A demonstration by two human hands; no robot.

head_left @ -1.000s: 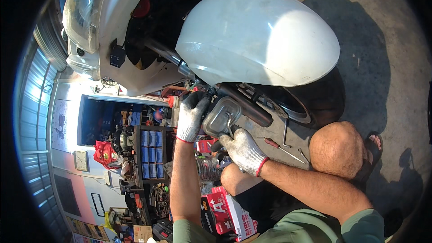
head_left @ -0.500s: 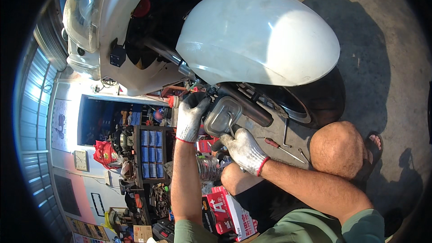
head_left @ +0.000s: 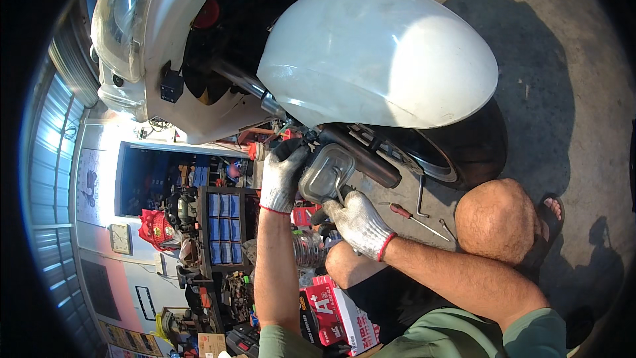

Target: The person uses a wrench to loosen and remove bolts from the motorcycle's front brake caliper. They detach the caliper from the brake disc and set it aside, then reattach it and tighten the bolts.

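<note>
My left hand (head_left: pixel 281 176), in a white work glove with dark fingers, is closed around a dark part at the lower end of the scooter's front fork, its fingertips partly hidden. My right hand (head_left: pixel 361 223), in the same kind of glove, has its fingers closed at the near rim of a shallow rectangular metal container (head_left: pixel 317 184). From those fingers a bent metal rod (head_left: pixel 340 181) sticks up across the container. Whether the right hand also grips the rim is hard to see. Just beyond my hands is a dark cylinder (head_left: pixel 374 167) beside the front wheel (head_left: pixel 474 149).
A large white fender (head_left: pixel 371 53) covers the wheel. On the concrete floor lie a red-handled screwdriver (head_left: pixel 400 210), an L-shaped wrench (head_left: pixel 421 199) and a small spanner (head_left: pixel 447 229). Red-and-white boxes (head_left: pixel 331 315), a plastic bottle (head_left: pixel 306 248) and shelves with blue drawers (head_left: pixel 224 225) stand to the left.
</note>
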